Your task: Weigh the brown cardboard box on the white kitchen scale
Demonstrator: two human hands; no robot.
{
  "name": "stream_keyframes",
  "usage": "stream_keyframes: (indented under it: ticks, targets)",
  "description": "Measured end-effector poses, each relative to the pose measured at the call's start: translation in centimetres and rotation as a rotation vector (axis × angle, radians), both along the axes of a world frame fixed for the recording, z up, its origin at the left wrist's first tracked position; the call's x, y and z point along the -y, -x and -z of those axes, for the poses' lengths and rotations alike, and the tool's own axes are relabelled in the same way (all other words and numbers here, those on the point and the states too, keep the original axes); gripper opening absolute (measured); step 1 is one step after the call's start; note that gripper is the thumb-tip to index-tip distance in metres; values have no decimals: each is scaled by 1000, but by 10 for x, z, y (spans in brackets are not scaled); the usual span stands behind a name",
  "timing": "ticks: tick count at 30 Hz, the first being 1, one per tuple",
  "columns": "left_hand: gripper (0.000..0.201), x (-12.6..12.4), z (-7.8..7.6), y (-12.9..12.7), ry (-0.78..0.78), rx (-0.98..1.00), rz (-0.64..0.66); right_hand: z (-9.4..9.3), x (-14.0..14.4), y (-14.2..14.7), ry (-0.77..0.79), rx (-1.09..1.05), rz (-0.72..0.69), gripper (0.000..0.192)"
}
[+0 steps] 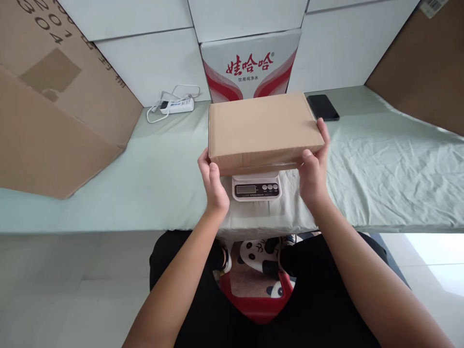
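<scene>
Between my two hands is a closed brown cardboard box, its long side facing me. My left hand grips its left front corner, thumb on the front face. On the opposite end my right hand holds the right front corner, one finger reaching up along the side. Under the box a white digital kitchen scale shows its front panel with a display and several buttons; its weighing plate is mostly hidden. Whether the box rests on the scale or is just above it, I cannot tell.
A white power strip with a cable lies at the back left, a black phone behind the box on the right. White cartons, one a printed carton, line the back. Large cardboard panels flank the cloth-covered table.
</scene>
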State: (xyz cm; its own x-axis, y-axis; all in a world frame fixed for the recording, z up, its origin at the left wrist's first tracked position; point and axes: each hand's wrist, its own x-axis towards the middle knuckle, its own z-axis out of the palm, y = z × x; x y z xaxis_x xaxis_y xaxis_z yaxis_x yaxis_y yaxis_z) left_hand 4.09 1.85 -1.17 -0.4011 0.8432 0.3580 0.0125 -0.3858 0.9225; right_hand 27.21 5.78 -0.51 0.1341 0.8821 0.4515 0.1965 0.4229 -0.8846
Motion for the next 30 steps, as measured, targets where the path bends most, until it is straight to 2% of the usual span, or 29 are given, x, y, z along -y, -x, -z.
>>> stream_keyframes:
  ticks: [11, 30]
  targets:
    - [64, -3, 1, 3, 48, 28, 19, -3, 8, 4, 76, -53, -38, 83]
    - [66, -7, -2, 6, 63, 33, 33, -1, 8, 4, 54, -103, -56, 75]
